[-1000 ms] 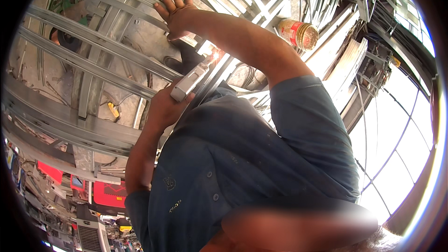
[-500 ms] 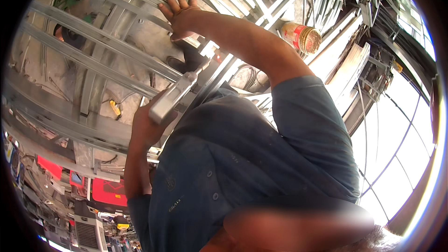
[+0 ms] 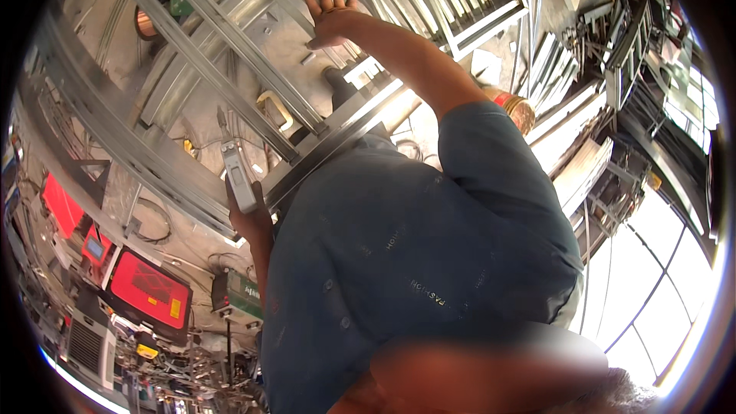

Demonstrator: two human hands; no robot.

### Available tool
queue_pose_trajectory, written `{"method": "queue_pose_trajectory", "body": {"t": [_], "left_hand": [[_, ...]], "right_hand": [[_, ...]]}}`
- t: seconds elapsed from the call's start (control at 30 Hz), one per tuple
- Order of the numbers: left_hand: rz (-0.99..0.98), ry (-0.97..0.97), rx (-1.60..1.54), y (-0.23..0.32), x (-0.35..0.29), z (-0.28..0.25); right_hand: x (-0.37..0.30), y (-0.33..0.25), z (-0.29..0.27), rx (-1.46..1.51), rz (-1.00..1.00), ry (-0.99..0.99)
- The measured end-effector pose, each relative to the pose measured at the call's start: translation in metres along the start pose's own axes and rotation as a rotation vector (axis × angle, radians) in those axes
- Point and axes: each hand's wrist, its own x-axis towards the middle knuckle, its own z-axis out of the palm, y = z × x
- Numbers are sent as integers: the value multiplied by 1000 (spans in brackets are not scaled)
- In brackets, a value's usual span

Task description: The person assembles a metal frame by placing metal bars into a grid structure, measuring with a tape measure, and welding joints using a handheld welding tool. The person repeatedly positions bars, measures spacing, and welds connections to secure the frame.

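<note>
My left hand point(image 3: 251, 221) is closed around the body of a grey hand-held welding gun point(image 3: 239, 172). Its narrow nozzle points up and away from me, beside the rails of a silvery metal frame point(image 3: 345, 126). My right arm reaches far forward across this frame. At its end my right hand point(image 3: 333, 21) has the fingers spread, over or on the far rails; whether it touches them I cannot tell. Nothing shows in that hand. A yellow curved piece point(image 3: 277, 110) lies between two rails near the gun.
A red-topped machine point(image 3: 149, 289) and a green box point(image 3: 239, 295) stand at the lower left, with cables on the floor. A jar with a red label point(image 3: 515, 111) stands beyond my right arm. Stacked metal lengths point(image 3: 553, 69) lie at the right.
The welding gun has moved left, away from the frame's corner near my right forearm, and its nozzle has swung to point forward. My right hand keeps its spread pose. The whole view has shifted.
</note>
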Motion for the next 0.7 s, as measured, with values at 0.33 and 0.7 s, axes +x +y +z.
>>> {"method": "queue_pose_trajectory", "body": {"t": [0.33,0.7], "left_hand": [[-210,207,193,-37,3,59],[-153,213,271,-47,-6,71]], "right_hand": [[-67,40,30,-8,-433,114],[-99,33,41,-318,-561,77]]}}
